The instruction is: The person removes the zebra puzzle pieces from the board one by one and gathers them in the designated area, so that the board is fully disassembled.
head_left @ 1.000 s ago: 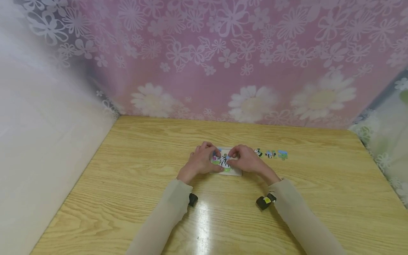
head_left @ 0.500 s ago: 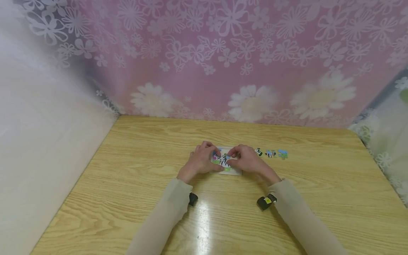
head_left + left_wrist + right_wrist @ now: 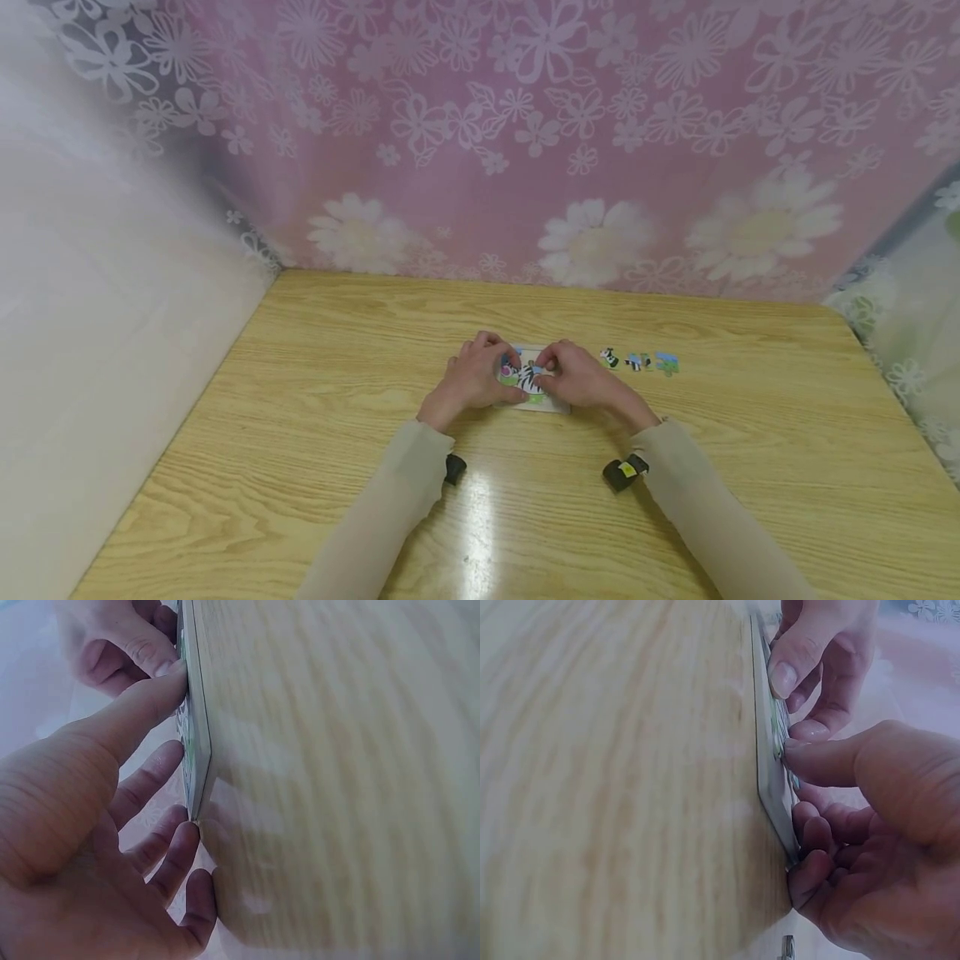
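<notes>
A small pale puzzle board (image 3: 557, 405) lies on the wooden table, with coloured jigsaw pieces in its left and middle parts. My left hand (image 3: 468, 377) rests over the board's left side. In the left wrist view its thumb (image 3: 154, 697) and index fingertip lie on the board, the other fingers spread by its edge and the table. My right hand (image 3: 587, 379) comes in from the right, pinching a zebra-striped puzzle piece (image 3: 528, 381) between thumb and index finger at the board's middle. In the right wrist view, its remaining fingers curl beside the board's edge.
Right of the board, three loose puzzle pieces lie in a row: a black-and-white animal piece (image 3: 609, 358), a blue piece with black and white (image 3: 637, 362) and a blue-green one (image 3: 667, 363). A pink flowered curtain (image 3: 465, 192) hangs behind the table (image 3: 337, 450).
</notes>
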The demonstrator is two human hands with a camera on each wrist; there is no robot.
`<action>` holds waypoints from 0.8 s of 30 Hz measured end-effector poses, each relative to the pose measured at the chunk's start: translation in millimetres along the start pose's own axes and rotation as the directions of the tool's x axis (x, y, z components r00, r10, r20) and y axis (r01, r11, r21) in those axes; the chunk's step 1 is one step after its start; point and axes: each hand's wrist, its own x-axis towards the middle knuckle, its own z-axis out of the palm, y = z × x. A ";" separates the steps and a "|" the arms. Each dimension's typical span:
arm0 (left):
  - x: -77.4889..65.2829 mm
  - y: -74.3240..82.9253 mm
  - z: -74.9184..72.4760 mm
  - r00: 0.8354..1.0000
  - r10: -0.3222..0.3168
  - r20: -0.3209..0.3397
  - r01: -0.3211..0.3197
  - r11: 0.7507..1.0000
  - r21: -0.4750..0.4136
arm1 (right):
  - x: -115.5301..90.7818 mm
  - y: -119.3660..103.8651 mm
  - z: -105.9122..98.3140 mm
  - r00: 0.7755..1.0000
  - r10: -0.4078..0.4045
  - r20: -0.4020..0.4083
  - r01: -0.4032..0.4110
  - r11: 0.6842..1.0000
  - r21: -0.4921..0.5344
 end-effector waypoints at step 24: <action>0.5 1.3 3.2 1.000 -0.014 -0.011 0.014 1.000 0.000 | -4.7 -0.4 0.2 1.000 0.017 -0.011 -0.016 0.997 0.076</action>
